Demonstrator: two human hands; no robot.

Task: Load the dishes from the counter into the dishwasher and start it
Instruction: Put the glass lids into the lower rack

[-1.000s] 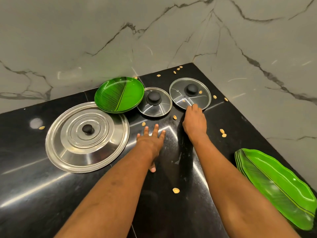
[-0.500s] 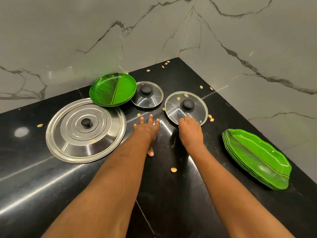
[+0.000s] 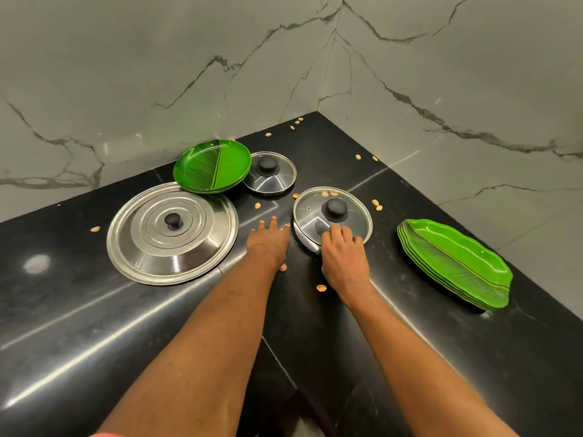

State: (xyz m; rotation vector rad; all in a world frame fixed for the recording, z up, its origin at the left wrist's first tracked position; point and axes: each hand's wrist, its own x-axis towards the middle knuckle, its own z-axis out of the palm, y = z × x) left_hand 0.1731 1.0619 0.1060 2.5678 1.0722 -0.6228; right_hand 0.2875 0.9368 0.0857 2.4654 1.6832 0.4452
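Left fingers [image 3: 273,223] straight, spread, flat on the black counter [image 3: 94,326], holding nothing; the left hand [image 3: 268,244] looks to be bracing. Left of these fingers: big steel lid [image 3: 172,238], lying flat, knob up. Beyond them: stack of round green plates [image 3: 212,165], with the far glass lid [image 3: 269,173] just beside the stack. Right of them: right fingers [image 3: 337,234] bent over the closest rim of the near glass lid [image 3: 334,209], thumb hidden. That rim appears raised off the counter, so I read it as a grip by the right hand [image 3: 345,263]. Step in hand, as judged: lift this lid for the dishwasher, which is not in view. To do it well: keep the hold on the metal rim, not the glass, and tilt first so the two shell bits [image 3: 325,193] on top slide off. Further right of the fingers, well apart: stack of leaf-shaped green plates [image 3: 454,263]. More shell bits lie scattered around both hands. Nothing seems to block a straight lift.
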